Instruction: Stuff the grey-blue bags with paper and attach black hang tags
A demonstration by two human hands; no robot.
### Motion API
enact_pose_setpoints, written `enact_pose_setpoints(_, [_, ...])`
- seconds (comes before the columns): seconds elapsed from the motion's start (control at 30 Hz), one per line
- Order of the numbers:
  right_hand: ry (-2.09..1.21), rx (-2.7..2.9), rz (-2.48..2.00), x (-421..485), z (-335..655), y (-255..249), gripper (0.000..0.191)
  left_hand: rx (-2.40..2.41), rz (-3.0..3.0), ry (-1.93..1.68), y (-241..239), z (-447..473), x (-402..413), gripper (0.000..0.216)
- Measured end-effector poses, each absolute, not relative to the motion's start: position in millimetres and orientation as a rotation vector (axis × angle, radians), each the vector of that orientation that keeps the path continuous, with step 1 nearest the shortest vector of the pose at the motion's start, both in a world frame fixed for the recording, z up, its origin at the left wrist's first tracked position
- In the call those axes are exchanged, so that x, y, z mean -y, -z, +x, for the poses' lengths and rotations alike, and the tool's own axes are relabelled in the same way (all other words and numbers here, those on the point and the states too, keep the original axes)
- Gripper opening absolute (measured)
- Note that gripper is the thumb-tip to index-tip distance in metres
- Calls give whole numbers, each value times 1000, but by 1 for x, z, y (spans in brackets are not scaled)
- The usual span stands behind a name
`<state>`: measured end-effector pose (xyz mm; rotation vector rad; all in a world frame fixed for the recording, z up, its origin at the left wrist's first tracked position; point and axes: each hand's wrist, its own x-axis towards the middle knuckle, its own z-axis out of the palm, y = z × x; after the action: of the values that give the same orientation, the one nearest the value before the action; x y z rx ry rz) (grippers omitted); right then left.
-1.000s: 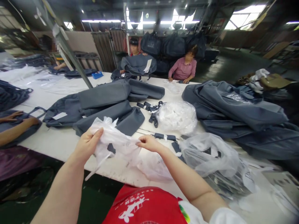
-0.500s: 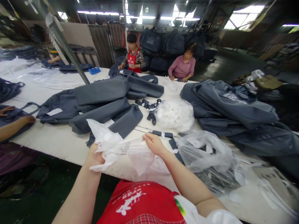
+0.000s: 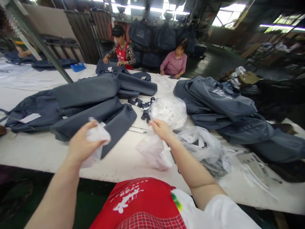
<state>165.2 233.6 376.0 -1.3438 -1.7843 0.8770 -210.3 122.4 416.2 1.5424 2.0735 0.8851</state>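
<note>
My left hand is closed on a crumpled piece of white plastic, held above the table's near side, in front of a pile of dark grey bags. Some of that plastic hangs below the fingers. My right hand pinches the top of a thin, see-through plastic bag, which droops over the white table. A gap separates the two pieces of plastic. Just beyond my right hand sits a clear bag of white pieces, with dark straps beside it.
More dark grey bags are heaped on the right. An open clear plastic bag lies near my right forearm. Two people, one in a red apron and one in a pink shirt, work across the table. A metal post rises at left.
The white plastic stretched between my hands is now in two separate pieces, one in each hand. My left hand has moved left and up. The view has shifted to the right.
</note>
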Motion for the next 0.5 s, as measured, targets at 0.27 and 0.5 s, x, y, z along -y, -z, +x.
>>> enact_pose_setpoints(0.27, [-1255,2078,-721,-204,58,-410,39,-1441,1594,-663,-398,-96,-142,27])
enact_pose_setpoints(0.5, [-1804,2158,-501,-205,63,-371,40,-1449,800,-1061,-428,-169,-96,41])
